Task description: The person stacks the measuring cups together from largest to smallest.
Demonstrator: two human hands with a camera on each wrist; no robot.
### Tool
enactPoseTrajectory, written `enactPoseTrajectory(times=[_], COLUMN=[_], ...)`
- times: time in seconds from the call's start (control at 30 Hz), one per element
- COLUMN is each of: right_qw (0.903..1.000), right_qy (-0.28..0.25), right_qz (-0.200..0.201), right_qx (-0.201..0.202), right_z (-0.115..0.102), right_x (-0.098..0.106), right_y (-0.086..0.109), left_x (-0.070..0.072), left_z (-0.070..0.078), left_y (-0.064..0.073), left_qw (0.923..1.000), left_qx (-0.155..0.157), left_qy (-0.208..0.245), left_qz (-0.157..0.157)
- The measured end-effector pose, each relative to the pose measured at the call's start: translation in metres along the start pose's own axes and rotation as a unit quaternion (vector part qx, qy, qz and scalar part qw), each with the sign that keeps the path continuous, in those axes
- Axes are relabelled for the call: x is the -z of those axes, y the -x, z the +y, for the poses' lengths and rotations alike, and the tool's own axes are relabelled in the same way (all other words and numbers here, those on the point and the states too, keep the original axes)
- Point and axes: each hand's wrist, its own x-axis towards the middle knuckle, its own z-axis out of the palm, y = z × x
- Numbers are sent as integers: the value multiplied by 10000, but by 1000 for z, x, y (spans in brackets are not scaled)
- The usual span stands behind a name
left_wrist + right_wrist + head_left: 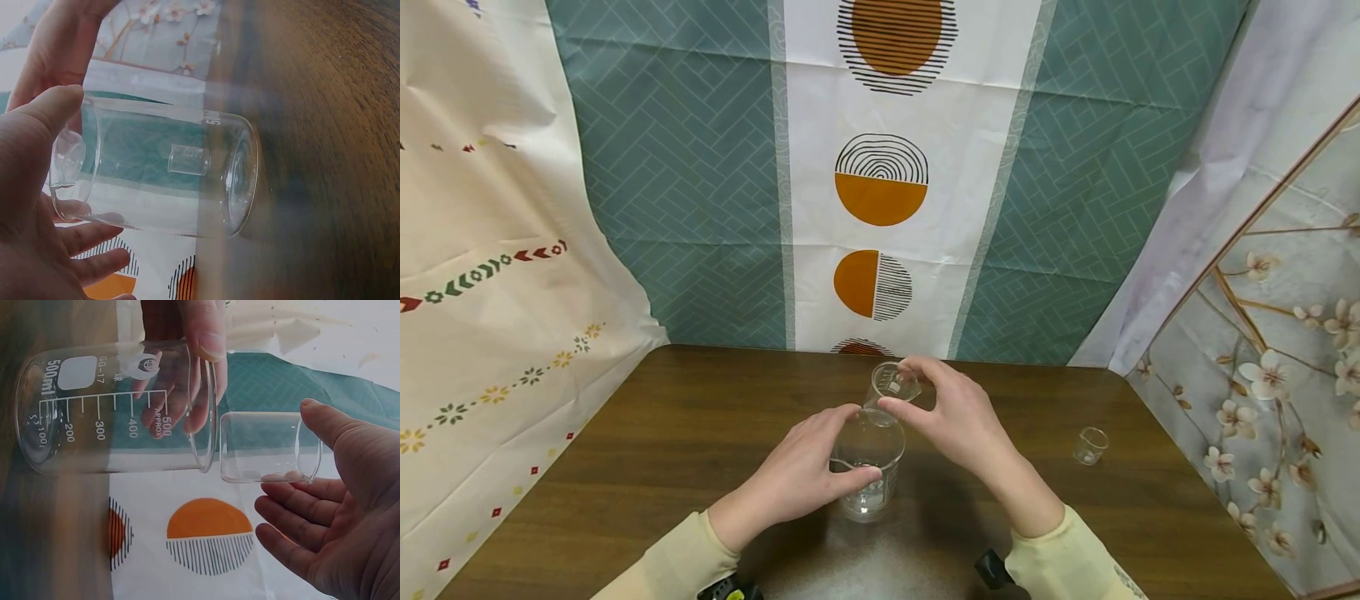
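Observation:
A large clear glass beaker (867, 487), marked 500 ml, stands upright on the wooden table. My left hand (801, 467) grips it near the rim, thumb on the near side and fingers round the far side. Just above its mouth, my right hand (951, 408) holds a smaller glass beaker (891, 385) between thumb and fingers. In the right wrist view, the smaller beaker (269, 450) is upright, its base close to the large beaker's rim (209, 419). A small pale shape (189, 160) shows through the large beaker's glass; whether it is inside or behind, I cannot tell.
Another small glass beaker (1091, 446) stands on the right side of the table (700, 408). Patterned cloth (685, 167) hangs along the table's back edge. A cream cloth (497, 317) hangs at the left, a flowered one (1262, 417) at the right.

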Motion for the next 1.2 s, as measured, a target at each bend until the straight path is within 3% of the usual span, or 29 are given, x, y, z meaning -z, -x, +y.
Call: enactPoseTrajectory(times=[0.57, 1.2], right_qw=[9997, 9992], right_qy=[-118, -323], right_qz=[28, -72], right_qx=[-197, -236], right_z=[5, 2], right_x=[-13, -15], right_y=[-6, -3], left_x=[0, -1], left_z=[-1, -1], left_y=[0, -1], left_qw=[10000, 10000], left_qx=[-45, -70], left_qy=[12, -43], left_qz=[24, -14])
